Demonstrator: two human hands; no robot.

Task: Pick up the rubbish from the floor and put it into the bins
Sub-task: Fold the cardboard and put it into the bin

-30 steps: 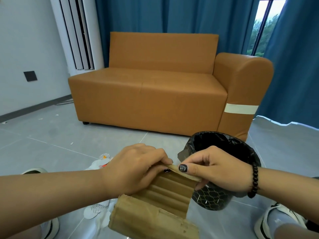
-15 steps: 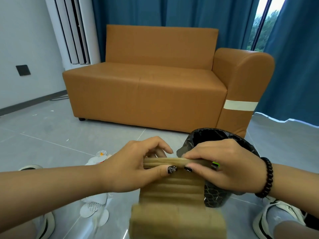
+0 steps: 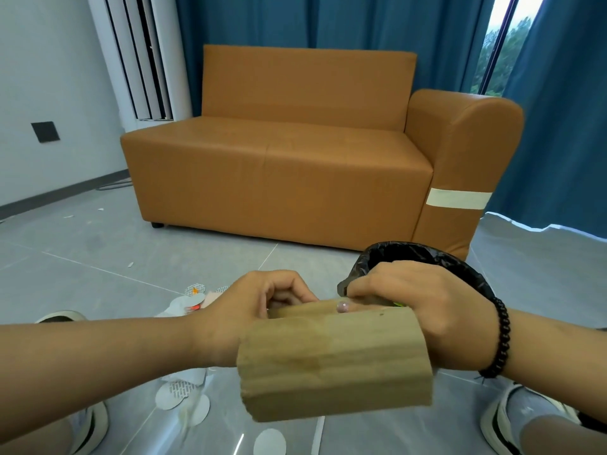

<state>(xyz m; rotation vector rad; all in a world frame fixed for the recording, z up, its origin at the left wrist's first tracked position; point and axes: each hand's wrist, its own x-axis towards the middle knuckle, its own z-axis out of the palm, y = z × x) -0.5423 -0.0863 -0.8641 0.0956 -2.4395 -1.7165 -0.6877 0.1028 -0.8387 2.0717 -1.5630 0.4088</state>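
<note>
A brown piece of corrugated cardboard is curled into a roll in front of me. My left hand grips its far left edge with curled fingers. My right hand, with a black bead bracelet on the wrist, grips the far right edge. A round bin lined with a black bag stands on the floor just behind my right hand, mostly hidden by it. White round paper discs and other scraps lie on the grey floor under my left arm.
An orange sofa stands behind the bin against blue curtains. A white standing air conditioner is at the back left. My two shoes are at the bottom corners of the view.
Both hands have rolled the cardboard further toward me, so the flat ridged sheet is now a tight roll. The view has tilted slightly.
</note>
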